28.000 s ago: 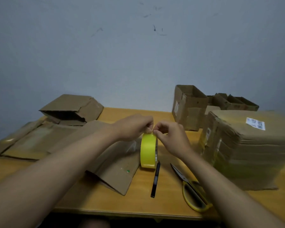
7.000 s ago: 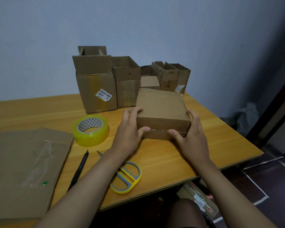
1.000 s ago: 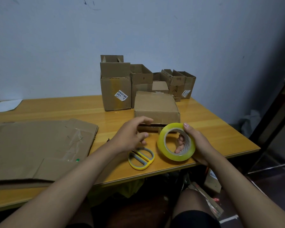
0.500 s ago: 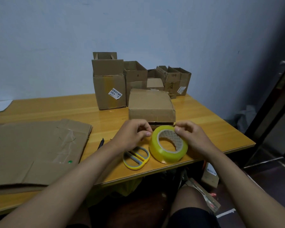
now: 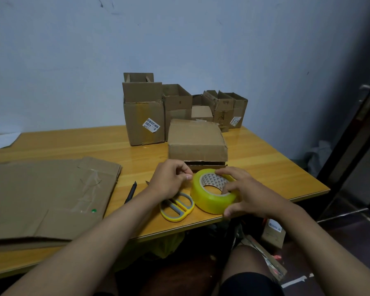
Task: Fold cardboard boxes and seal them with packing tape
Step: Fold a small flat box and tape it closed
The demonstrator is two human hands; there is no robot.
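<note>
Head view: tape roll point(image 5: 213, 196) within right hand point(image 5: 247, 194)

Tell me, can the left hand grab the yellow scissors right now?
Probably yes. The left hand hovers just above the yellow scissors, nothing lies between them, though its fingertips are busy at the yellow tape roll.

Readable upside down on tall box point(image 5: 144, 122) sticker point(image 5: 150, 125): "4305", "8". Handwritten "10" on small box point(image 5: 222, 110); other labels too blurred.
</note>
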